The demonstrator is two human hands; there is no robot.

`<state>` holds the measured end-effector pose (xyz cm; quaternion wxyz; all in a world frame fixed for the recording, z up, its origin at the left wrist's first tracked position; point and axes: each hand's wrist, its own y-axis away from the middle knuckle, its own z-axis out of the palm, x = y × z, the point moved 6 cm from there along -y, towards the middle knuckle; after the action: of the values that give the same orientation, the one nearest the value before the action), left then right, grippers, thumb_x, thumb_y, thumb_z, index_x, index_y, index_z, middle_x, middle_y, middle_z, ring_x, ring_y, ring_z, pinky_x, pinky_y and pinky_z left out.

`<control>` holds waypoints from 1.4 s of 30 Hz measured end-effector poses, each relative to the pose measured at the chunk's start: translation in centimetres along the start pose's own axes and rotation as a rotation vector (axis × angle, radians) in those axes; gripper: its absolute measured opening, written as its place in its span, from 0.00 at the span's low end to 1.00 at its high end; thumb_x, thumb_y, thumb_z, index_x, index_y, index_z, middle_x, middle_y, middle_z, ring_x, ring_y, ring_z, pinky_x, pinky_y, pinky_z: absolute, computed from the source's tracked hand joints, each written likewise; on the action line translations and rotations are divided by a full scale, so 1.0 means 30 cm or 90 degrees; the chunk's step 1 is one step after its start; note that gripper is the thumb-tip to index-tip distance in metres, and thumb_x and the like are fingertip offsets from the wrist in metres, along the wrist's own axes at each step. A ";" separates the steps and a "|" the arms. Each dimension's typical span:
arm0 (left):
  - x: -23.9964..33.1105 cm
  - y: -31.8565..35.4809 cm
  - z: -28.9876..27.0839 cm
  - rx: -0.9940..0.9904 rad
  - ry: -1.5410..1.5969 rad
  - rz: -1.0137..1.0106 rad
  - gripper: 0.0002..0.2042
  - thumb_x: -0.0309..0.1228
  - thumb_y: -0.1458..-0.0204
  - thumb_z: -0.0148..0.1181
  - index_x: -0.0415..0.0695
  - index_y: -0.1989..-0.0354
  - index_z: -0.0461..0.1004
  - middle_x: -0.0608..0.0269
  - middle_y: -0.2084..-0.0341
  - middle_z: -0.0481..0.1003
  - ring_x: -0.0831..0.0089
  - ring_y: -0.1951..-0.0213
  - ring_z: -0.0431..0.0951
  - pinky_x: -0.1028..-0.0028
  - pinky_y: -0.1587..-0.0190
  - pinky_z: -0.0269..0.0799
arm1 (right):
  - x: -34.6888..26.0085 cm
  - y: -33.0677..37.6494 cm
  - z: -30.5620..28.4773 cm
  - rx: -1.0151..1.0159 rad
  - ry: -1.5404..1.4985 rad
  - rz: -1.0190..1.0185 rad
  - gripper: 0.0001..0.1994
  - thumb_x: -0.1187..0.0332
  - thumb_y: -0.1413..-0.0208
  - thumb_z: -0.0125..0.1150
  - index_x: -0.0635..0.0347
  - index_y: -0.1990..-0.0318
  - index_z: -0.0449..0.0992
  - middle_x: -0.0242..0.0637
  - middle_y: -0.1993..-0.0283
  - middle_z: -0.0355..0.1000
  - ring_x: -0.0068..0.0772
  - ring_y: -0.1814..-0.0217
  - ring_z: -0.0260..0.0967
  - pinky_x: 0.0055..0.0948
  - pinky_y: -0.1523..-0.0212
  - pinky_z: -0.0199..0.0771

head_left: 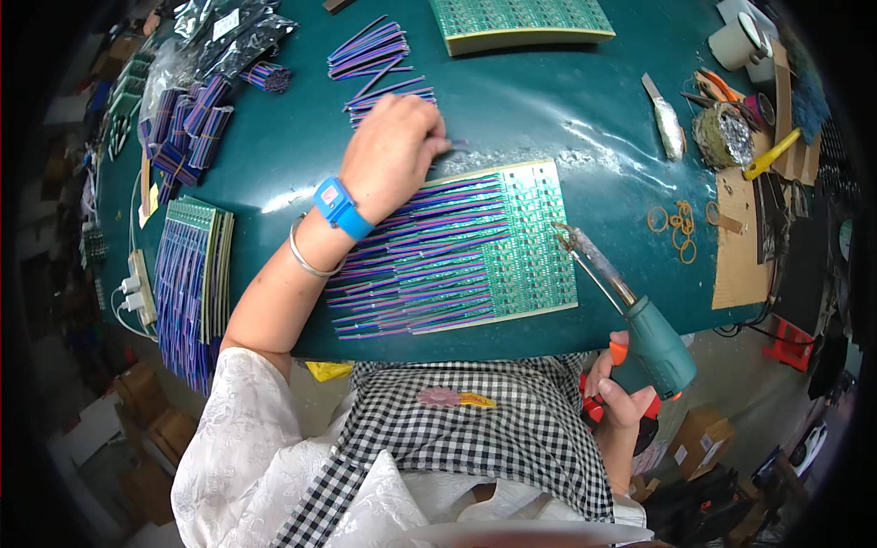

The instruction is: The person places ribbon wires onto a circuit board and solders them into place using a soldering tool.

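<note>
Left hand (395, 151), at eleven o'clock of the frame: bare, with a bright blue strap and square blue face at the wrist and a thin silver bangle just below it. Left upper arm: white patterned sleeve ending above the elbow. Torso, at six o'clock: black-and-white checked apron. Right hand (623, 395), at four o'clock: bare, nothing worn.
</note>
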<state>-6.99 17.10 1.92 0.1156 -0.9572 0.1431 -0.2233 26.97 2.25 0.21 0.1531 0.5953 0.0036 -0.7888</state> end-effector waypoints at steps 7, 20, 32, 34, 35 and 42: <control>0.232 0.045 -0.050 0.001 0.060 0.117 0.14 0.17 0.56 0.63 0.39 0.59 0.78 0.55 0.72 0.77 0.59 0.70 0.80 0.67 0.68 0.76 | 0.006 0.028 -0.024 0.010 -0.017 0.030 0.31 0.79 0.55 0.62 0.75 0.40 0.64 0.37 0.74 0.67 0.27 0.77 0.65 0.25 0.75 0.68; 0.281 0.208 0.085 -0.010 0.179 0.132 0.13 0.21 0.59 0.62 0.40 0.62 0.79 0.62 0.70 0.73 0.65 0.68 0.76 0.68 0.70 0.75 | 0.031 0.052 -0.011 -0.035 -0.025 0.062 0.29 0.84 0.58 0.60 0.77 0.42 0.68 0.41 0.66 0.72 0.26 0.75 0.66 0.24 0.73 0.66; 0.301 0.226 0.086 -0.042 0.106 0.140 0.18 0.18 0.66 0.64 0.39 0.61 0.80 0.63 0.71 0.73 0.67 0.73 0.74 0.70 0.74 0.72 | 0.063 0.049 -0.009 -0.004 0.022 0.108 0.27 0.83 0.58 0.60 0.73 0.45 0.70 0.39 0.67 0.71 0.26 0.73 0.66 0.26 0.71 0.66; 0.302 0.228 0.086 -0.031 0.112 0.146 0.18 0.19 0.66 0.64 0.39 0.60 0.80 0.63 0.72 0.72 0.68 0.74 0.73 0.70 0.76 0.71 | 0.069 0.050 -0.019 -0.018 0.036 0.097 0.26 0.83 0.58 0.60 0.73 0.45 0.70 0.40 0.68 0.71 0.27 0.73 0.66 0.26 0.71 0.66; 0.301 0.229 0.084 -0.031 0.110 0.144 0.18 0.19 0.66 0.64 0.39 0.60 0.80 0.63 0.72 0.72 0.68 0.74 0.73 0.70 0.76 0.71 | 0.067 0.048 -0.018 -0.029 0.049 0.084 0.26 0.83 0.58 0.60 0.73 0.46 0.70 0.40 0.68 0.70 0.27 0.73 0.67 0.26 0.72 0.66; 0.305 0.233 0.089 -0.032 0.099 0.138 0.18 0.19 0.65 0.64 0.39 0.60 0.80 0.63 0.72 0.71 0.68 0.73 0.72 0.70 0.76 0.70 | 0.080 0.045 -0.025 -0.013 0.054 0.098 0.23 0.82 0.58 0.61 0.72 0.49 0.70 0.39 0.69 0.70 0.27 0.73 0.67 0.28 0.71 0.67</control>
<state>0.54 8.02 1.20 0.1034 -0.9185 0.2602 -0.2793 27.41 0.53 -2.03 0.2193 0.6251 -0.0274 -0.7486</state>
